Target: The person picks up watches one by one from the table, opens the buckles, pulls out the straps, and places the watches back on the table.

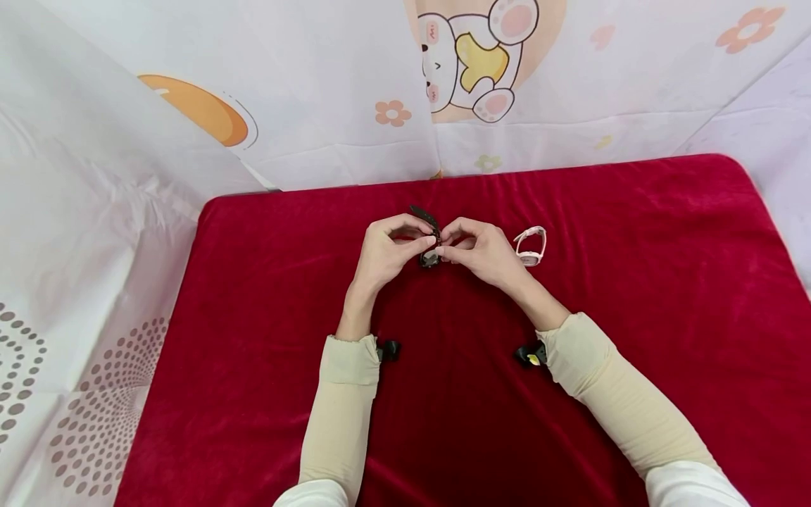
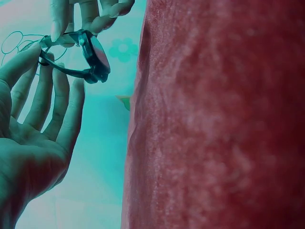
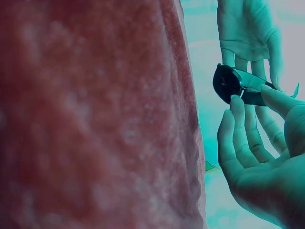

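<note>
Two hands: both meet on one dark watch (image 1: pixel 430 243) above the middle of the red cloth (image 1: pixel 633 296).
Left hand (image 1: pixel 388 255): fingers curled, thumb and fingertips pinching the watch strap.
Right hand (image 1: pixel 481 252): fingers curled, pinching the same watch from the other side.
Pink watch (image 1: pixel 530 246): lying on the cloth at 3 o'clock of the right hand, just beside it.
Containers: none seen.

No readable text, labels, brands or numbers on anything in view
</note>
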Motion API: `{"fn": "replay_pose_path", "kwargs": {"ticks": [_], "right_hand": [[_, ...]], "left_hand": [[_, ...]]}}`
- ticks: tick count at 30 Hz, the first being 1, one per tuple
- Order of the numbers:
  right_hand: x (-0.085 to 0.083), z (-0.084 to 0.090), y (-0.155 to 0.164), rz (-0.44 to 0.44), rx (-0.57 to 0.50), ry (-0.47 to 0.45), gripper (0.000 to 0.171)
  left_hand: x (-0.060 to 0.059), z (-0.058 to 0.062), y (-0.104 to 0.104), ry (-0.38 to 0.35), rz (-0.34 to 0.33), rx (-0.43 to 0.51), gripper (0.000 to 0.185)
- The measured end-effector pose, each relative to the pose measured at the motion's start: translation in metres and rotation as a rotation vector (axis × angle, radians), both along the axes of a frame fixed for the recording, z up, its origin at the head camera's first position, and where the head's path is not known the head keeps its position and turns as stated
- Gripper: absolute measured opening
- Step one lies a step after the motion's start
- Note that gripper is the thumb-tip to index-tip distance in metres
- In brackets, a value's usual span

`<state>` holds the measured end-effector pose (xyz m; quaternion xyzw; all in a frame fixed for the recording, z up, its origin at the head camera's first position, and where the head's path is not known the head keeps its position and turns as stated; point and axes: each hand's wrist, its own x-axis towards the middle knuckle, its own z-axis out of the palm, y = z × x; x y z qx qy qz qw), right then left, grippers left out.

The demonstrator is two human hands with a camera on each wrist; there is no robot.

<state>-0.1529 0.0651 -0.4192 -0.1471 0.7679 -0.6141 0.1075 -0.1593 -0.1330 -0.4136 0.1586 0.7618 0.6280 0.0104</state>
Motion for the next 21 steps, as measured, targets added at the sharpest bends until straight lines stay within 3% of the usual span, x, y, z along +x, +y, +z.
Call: {"fn": "replay_pose_path", "kwargs": {"ticks": [2, 6, 13, 21], "right_hand": [[0.003, 0.006, 0.0, 0.005, -0.015, -0.004, 0.015], [0.002, 0.004, 0.0, 0.014, -0.025, -0.03, 0.017], [-0.009, -0.023, 0.001, 0.017, -0.039, -0.059, 0.018], [-0.009, -0.027, 0.003, 0.009, -0.025, -0.036, 0.02]], "left_hand": [[0.004, 0.008, 0.001, 0.004, 0.001, -0.003, 0.008], [0.004, 0.009, 0.001, 0.023, 0.002, -0.004, 0.008], [0.003, 0.009, 0.0, 0.025, 0.006, 0.01, 0.008], [0.003, 0.01, -0.002, 0.026, 0.018, 0.035, 0.009]]}}
